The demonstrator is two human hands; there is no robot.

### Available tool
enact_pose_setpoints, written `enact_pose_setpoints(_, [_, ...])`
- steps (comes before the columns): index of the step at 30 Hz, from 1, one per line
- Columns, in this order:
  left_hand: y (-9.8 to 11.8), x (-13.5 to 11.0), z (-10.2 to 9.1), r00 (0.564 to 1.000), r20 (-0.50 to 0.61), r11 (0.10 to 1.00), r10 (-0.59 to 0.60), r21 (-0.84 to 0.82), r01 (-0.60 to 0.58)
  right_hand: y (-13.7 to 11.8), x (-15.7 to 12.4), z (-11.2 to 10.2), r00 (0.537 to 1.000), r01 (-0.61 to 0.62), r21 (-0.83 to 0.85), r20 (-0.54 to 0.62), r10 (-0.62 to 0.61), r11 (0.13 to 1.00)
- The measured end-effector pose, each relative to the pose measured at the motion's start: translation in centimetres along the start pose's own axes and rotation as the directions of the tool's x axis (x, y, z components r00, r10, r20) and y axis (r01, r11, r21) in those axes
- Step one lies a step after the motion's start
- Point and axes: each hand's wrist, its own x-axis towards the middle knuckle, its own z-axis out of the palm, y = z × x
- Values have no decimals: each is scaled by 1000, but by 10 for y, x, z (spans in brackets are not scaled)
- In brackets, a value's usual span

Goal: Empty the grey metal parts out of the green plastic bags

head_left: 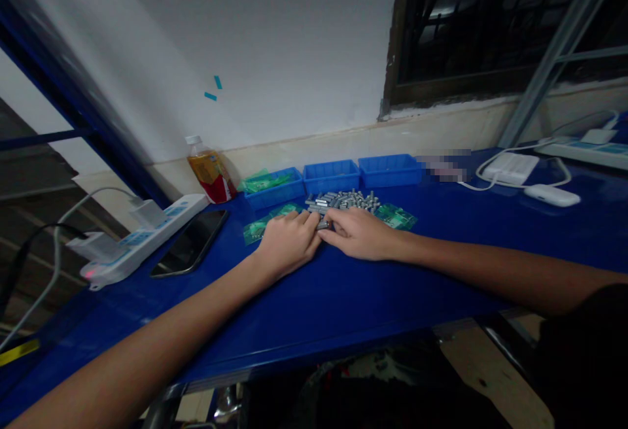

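Note:
My left hand (289, 242) and my right hand (360, 233) meet over the blue table, fingers closed. Between their fingertips shows a small metal cylindrical part (322, 225), pinched from both sides; its exact kind is too small to tell. Just beyond the hands lies a heap of similar silver metal parts (343, 201). A green-printed clear plastic bag (398, 217) lies right of the heap. Another green-printed bag (255, 231) lies to its left, partly hidden behind my left hand.
Three blue bins stand along the wall: a left bin (275, 190) with green bags, a middle bin (331, 177) and a right bin (390, 171). Left are a drink bottle (210, 171), a phone (191, 246) and a power strip (152, 236). White chargers (510, 169) and cables lie right.

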Motion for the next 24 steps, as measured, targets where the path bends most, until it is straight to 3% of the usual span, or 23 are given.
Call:
enact_pose_setpoints(5, [1,-1,-2,1000,-2,1000,31,-3,-31,-2,-2,-2,992,118,-269,-15,-127,956])
enact_pose_setpoints(13, [1,0,-2,999,14,999,46,-7,-46,-4,-2,3,991,130,-320,31,-127,939])
enact_pose_setpoints(18, [1,0,-2,999,22,999,45,1,-45,-4,-2,4,998,53,-239,34,-46,969])
enact_pose_setpoints(24, [1,-1,1,997,-5,997,71,13,-71,-5,1,3,993,-92,72,86,86,993])
